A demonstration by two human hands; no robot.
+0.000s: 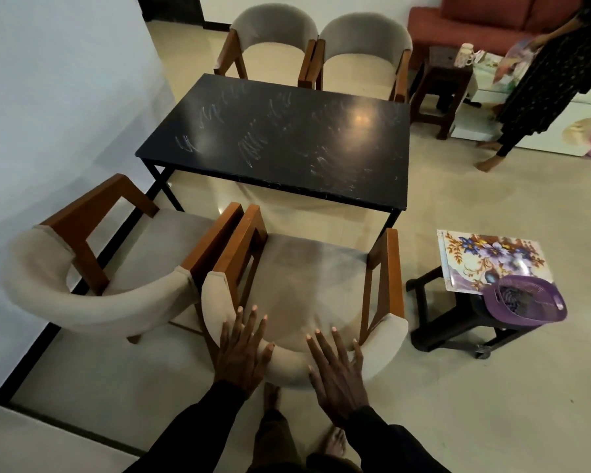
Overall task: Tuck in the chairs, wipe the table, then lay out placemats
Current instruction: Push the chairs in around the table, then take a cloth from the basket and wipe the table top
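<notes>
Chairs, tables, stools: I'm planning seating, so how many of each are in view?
Chairs: 4
Table: 1
Stools: 2
Total: 7

Dim, tabletop (pixel 287 138) glare, wide-angle distortion.

Home dining corner, black table (pixel 280 138), four cushioned armchairs, red sofa (pixel 475 22), tiled floor
</notes>
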